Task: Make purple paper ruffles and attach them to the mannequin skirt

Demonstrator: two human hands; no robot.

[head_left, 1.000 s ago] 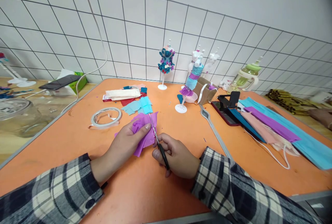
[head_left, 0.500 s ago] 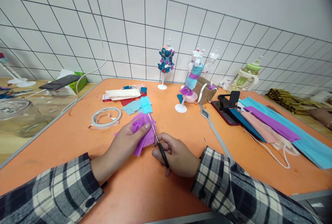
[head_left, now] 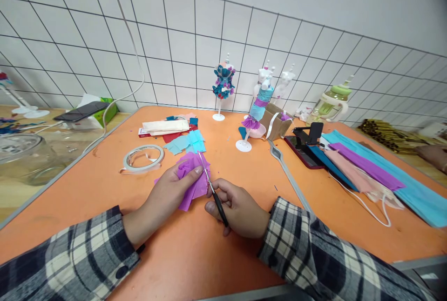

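Observation:
My left hand (head_left: 171, 189) pinches a folded piece of purple crepe paper (head_left: 193, 191), thumb on top, above the orange table (head_left: 146, 264). In my right hand (head_left: 239, 208) is a pair of scissors (head_left: 219, 210) with black handles. Their blades lie across the right side of the purple paper, tips pointing away from me; I cannot tell whether they are fully closed. Just beyond the paper are light blue paper pieces (head_left: 188, 143). A roll of double-sided tape (head_left: 126, 159) lies to the left of them.
Small dress forms in paper stand at the back, one in dark blue (head_left: 223, 82), another in light blue and purple (head_left: 257, 110). At right lie a phone (head_left: 303, 153) and coloured paper strips (head_left: 366, 166). A bottle (head_left: 330, 103) stands behind. Another person's hand (head_left: 433, 156) shows far right.
Both hands, the paper and the scissors hold almost the same place. The scissor tips look very slightly shifted; otherwise the scene is unchanged.

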